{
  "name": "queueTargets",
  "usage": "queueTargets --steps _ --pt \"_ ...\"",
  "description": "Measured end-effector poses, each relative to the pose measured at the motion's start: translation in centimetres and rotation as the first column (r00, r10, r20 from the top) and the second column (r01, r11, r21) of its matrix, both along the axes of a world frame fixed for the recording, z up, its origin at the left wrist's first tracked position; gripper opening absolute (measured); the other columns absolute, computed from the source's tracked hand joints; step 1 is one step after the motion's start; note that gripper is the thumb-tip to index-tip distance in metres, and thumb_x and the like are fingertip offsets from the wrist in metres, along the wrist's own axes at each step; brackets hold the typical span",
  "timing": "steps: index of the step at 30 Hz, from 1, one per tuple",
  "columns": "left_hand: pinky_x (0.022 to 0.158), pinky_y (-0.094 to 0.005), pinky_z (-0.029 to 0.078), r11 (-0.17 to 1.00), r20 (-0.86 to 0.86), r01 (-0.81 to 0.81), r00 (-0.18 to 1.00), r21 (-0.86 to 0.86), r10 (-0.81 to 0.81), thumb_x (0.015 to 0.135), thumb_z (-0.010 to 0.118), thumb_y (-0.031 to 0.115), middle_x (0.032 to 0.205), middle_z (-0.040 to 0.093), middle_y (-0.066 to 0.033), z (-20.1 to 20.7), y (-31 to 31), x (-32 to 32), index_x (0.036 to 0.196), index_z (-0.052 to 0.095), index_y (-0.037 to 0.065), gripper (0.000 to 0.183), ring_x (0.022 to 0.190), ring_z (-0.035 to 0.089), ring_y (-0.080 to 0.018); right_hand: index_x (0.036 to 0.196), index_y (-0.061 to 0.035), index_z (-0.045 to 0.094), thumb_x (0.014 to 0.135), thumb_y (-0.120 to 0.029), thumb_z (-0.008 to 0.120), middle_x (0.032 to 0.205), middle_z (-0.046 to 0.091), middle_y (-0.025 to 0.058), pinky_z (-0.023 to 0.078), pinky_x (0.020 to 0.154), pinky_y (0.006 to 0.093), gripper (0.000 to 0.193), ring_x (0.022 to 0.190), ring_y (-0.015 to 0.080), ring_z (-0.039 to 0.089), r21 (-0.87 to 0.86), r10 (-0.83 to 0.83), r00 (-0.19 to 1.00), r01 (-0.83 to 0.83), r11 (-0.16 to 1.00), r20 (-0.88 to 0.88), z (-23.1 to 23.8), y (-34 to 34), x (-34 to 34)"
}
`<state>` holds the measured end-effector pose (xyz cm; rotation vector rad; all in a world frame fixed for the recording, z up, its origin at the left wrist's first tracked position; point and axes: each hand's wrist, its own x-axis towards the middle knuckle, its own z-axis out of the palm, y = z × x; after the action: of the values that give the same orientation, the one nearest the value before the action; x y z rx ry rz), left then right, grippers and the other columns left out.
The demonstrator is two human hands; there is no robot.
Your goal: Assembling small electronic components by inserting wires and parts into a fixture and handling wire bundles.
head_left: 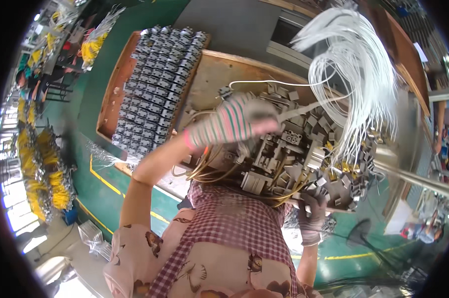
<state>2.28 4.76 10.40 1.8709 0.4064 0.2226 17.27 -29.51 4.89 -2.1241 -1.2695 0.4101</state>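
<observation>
My left hand (232, 121), in a striped knit glove with bare fingertips, reaches over the middle of the wooden workbench. Motion blurs its fingers, which look closed on a white wire (311, 108) that runs toward a big looped bundle of white wires (368, 64). Below the hand sits a dark metal fixture (271, 154) with blocks and a connector-like piece. At the bench's near edge my right hand (312, 218), also gloved, has its fingers curled beside loose grey parts (338, 191). Whatever it grips is too hidden to name.
Left of the bench, a wooden tray (108, 116) holds rows of grey terminal-block-like parts (155, 84). Tan cables (209, 174) loop near my apron. A metal bar (418, 179) juts in from the right. Yellow wire bundles (36, 174) hang at the far left.
</observation>
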Motion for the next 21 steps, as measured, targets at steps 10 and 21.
queueTargets --steps 10,21 --pt "0.074 -0.0286 0.050 0.318 0.021 -0.937 0.324 0.142 0.946 0.083 0.076 0.028 0.094 0.067 -0.0042 -12.7 30.3 -28.2 0.110 0.067 0.002 0.039 0.084 0.062 -0.0157 0.071 -0.0082 0.055 0.075 0.012 0.068 0.086 0.066 0.0125 0.054 0.070 0.0378 0.024 0.085 0.0235 0.062 0.653 0.614 0.230 0.187 0.734 -0.755 1.3 4.7 2.4" --pt "0.086 -0.0309 0.052 0.250 -0.196 -0.963 0.227 0.100 0.954 0.076 0.085 0.036 0.115 0.067 -0.0097 -14.5 30.6 -29.6 0.131 0.053 -0.002 0.074 0.100 0.065 -0.0208 0.099 -0.0134 0.071 0.066 0.001 0.078 0.102 0.070 0.0019 0.043 0.090 0.0389 0.036 0.100 0.0248 0.058 0.034 0.020 0.946 -0.033 0.999 0.324 3.2 9.5 -1.0"
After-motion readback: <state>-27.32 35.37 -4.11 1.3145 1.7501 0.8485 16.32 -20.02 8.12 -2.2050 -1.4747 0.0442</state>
